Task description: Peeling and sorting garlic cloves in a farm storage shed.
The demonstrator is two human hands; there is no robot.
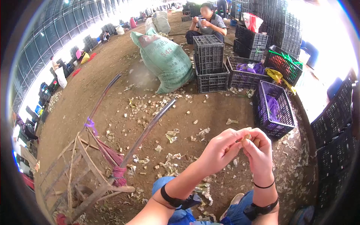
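My left hand (218, 150) and my right hand (257, 153) meet at the fingertips, right of the middle of the view. Both pinch a small tan nut-like piece (246, 137), perhaps a peanut. Another tan piece (256, 142) shows among my right fingers, and a bit of tan shows under my left fingers. My fingers partly hide these pieces, so their exact kind is unclear. Dry pale husks (170, 164) lie scattered on the dirt floor below my hands.
A wooden-framed cart with metal handles (149, 132) stands at left. Ahead are a full green woven sack (166, 62), stacked black plastic crates (209, 54) and a seated person (209, 24). A crate holding purple netting (274, 112) sits right; more crates (334, 123) line the right edge.
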